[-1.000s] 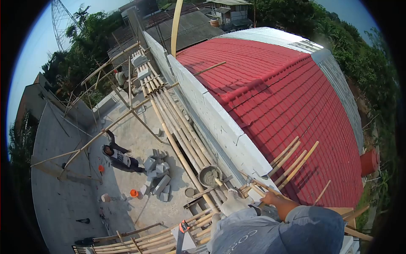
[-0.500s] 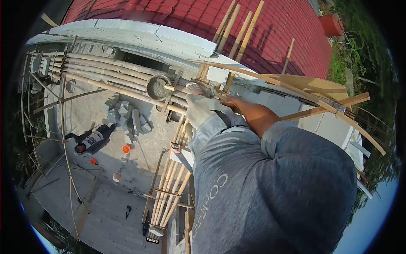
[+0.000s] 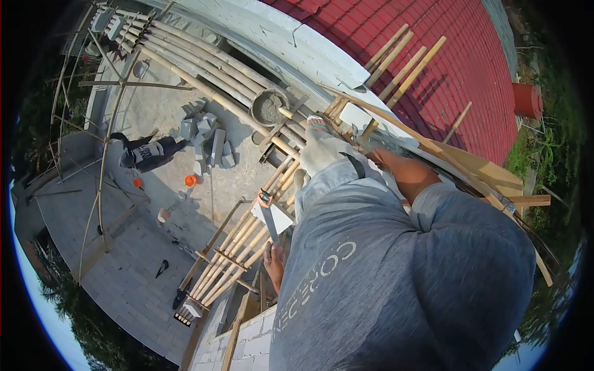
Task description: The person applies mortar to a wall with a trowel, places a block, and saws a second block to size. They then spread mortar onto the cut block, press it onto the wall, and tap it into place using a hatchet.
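My left hand [image 3: 273, 258] shows at the left edge of my grey shirt, just below the tip of a saw [image 3: 268, 213] with an orange handle. Its fingers look loosely apart, with nothing seen in them. The saw lies on a white board [image 3: 281, 217] over bamboo poles [image 3: 230, 253]. My right arm reaches forward on the right; my right hand [image 3: 377, 154] is by the wall top, its fingers blurred and partly hidden. A round basin of grey mortar [image 3: 270, 108] sits on the upper poles, near my sandalled foot [image 3: 318, 123].
Far below, a person in dark clothes [image 3: 150, 153] bends beside grey blocks [image 3: 216, 147] and an orange bucket [image 3: 190, 180]. Bamboo scaffolding [image 3: 105, 161] rises on the left. A red tiled roof [image 3: 458, 55] lies beyond the wall, with wooden strips [image 3: 433, 148] at the right.
The view has turned and shifted, so the basin and poles appear further right. My left hand has come into view below the saw. My right hand has moved back from beside my foot.
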A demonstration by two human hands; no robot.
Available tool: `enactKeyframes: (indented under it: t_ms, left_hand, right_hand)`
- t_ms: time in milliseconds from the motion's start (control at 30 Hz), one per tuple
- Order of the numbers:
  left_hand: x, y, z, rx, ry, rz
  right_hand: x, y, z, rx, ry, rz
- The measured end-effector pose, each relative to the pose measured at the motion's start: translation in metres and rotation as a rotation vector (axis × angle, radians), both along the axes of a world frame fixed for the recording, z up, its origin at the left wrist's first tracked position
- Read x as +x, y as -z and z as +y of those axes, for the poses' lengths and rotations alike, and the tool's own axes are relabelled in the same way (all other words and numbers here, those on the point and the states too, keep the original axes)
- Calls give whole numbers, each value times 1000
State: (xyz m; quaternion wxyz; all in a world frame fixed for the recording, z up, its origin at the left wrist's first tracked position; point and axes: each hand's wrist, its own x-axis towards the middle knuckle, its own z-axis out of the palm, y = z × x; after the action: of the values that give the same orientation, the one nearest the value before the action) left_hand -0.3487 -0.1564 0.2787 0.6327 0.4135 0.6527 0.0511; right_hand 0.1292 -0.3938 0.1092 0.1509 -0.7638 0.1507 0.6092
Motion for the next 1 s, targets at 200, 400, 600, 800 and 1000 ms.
enactKeyframes:
  t_ms: [200,400,600,800,1000]
  left_hand:
    - [-28,8,-84,-37,-424,119]
    - [-10,13,-189,-178,-833,122]
    - [38,35,-243,-236,-925,70]
    - [71,62,-258,-255,-953,16]
    - [84,55,-241,-203,-1008,15]
  right_hand:
    - [26,-26,48,22,-289,-79]
    - [75,31,47,206,-333,56]
    - [107,8,94,159,-536,64]
    - [119,-14,135,156,-691,19]
    - [104,-55,172,170,-716,13]
